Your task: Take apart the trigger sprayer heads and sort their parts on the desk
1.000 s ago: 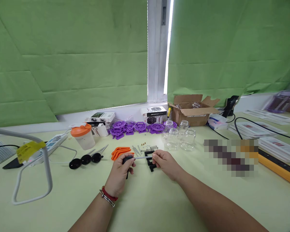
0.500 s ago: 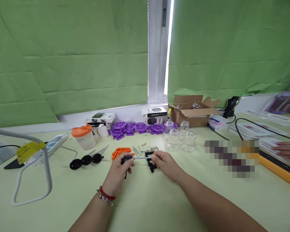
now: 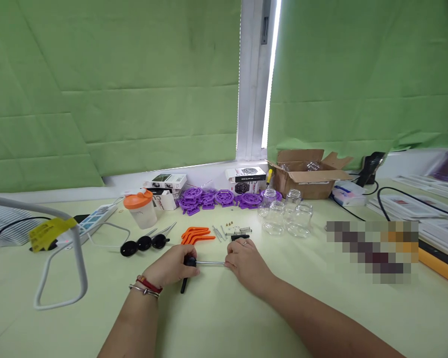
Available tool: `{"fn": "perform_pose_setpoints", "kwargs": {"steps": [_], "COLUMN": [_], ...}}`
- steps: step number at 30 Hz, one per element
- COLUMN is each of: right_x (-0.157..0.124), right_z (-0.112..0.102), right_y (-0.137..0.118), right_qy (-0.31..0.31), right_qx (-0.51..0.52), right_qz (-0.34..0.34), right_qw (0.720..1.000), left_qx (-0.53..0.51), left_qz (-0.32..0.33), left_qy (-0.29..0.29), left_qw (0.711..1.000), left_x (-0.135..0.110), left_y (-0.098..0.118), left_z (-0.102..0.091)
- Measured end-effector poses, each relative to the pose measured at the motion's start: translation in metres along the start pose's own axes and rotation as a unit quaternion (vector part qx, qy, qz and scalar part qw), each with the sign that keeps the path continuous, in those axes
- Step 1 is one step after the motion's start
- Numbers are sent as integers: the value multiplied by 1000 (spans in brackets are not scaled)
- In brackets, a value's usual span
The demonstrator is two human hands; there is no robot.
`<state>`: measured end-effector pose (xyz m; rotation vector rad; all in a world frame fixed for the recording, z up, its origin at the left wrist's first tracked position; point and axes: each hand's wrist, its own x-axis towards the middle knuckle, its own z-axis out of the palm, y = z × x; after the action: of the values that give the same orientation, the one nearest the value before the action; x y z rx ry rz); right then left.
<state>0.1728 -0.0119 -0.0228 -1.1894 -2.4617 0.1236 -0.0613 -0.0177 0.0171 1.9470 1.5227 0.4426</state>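
Observation:
A slim metal rod lies level, low over the table, between my two hands. My left hand is closed on the black round part at its left end, and a black bar sticks out below those fingers. At the rod's right end, the fingers of my right hand are closed together, hiding its tip. Just beyond this hand lie black parts, mostly covered by it. Metal springs, short metal rods, small brass-coloured pieces and orange angled parts lie farther back.
Black round parts and an orange-lidded cup stand left, near a grey metal frame. Purple wheel-like parts line the back. Glass jars and a cardboard box stand right. A pixelated patch covers something farther right.
Both hands have come lower and nearer with the rod, still holding its two ends. The right hand now covers most of the black parts. The camera view has shifted slightly left.

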Motion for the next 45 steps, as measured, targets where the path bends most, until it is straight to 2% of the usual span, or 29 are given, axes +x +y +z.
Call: {"fn": "perform_pose_setpoints", "kwargs": {"steps": [4,9,18,23,30,34,40,45], "right_x": [3,4,3,0,-1,-1,-1,-1], "right_z": [13,20,19,19,17,15,13,12], "right_y": [4,9,5,6,6,5,5,6], "right_qy": [22,32,33,19,13,12,11,18], "right_qx": [-78,-107,-110,-102,-86,-78,-72,-63], "right_qz": [-20,-17,-20,-35,-31,-32,-29,-30], "right_qw": [997,994,993,994,996,996,997,997], "left_qx": [29,40,90,91,150,162,145,157], "left_qz": [-14,-27,-59,-71,-138,-146,-165,-205], "left_qy": [12,22,61,58,80,87,147,202], "left_qw": [999,999,992,992,976,972,965,945], "left_x": [2,5,6,2,-5,-7,-7,-5], "left_y": [-3,-6,-15,-20,-29,-27,-26,-29], "left_z": [3,7,3,-4,-17,-21,-26,-32]}}
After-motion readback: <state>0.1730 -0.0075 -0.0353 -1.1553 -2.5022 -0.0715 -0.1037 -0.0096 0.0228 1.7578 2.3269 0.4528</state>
